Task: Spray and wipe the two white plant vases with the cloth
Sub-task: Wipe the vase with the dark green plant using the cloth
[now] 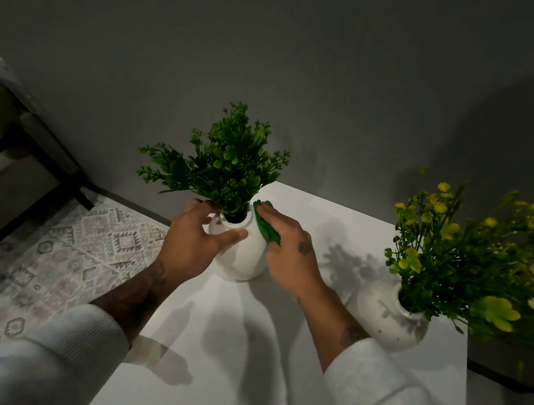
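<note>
The left vase point(243, 261) stands at the far left of the white tabletop point(241, 359), holding a green plant point(226, 164). The left hand point(187, 243) grips its neck, thumb across the front. The right hand point(290, 248) presses the green cloth point(266, 228) flat against its right side. The right vase point(386, 315) stands well apart, to the right.

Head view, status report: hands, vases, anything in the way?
Left hand grips left vase. Right hand presses green cloth against its shoulder. Right vase stands apart, untouched. Nothing blocking.
</note>
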Demonstrator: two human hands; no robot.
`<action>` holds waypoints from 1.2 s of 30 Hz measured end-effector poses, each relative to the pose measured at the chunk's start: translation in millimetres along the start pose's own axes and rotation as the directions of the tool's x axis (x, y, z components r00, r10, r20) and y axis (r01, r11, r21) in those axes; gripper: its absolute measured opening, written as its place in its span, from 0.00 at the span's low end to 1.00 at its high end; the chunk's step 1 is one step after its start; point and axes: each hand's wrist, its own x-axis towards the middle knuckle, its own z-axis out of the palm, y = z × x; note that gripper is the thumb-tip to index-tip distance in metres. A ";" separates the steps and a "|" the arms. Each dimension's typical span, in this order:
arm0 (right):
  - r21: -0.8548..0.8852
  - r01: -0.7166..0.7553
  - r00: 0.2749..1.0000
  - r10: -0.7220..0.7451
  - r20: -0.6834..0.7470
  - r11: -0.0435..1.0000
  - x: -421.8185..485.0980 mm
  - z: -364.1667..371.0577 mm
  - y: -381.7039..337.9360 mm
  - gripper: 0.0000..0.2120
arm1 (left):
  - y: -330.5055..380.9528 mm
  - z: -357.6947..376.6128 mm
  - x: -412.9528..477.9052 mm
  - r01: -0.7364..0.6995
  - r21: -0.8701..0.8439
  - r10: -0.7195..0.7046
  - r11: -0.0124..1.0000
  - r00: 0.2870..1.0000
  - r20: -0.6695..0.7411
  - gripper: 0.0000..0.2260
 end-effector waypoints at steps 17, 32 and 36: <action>-0.015 -0.074 0.985 0.076 0.153 0.997 14.5 -15.5 1.5 0.36 | -5.8 -3.7 -9.3 0.012 -0.019 -0.012 1.000 1.000 -0.001 0.16; -0.056 -0.072 0.985 0.080 0.153 0.996 17.6 -23.5 3.7 0.33 | 0.1 8.4 -19.7 -0.090 0.090 0.099 0.992 0.990 -0.100 0.15; -0.093 -0.096 0.984 0.108 0.139 0.991 18.2 -25.6 2.6 0.32 | -5.5 -0.4 -11.2 -0.034 0.051 0.034 0.998 0.999 0.009 0.13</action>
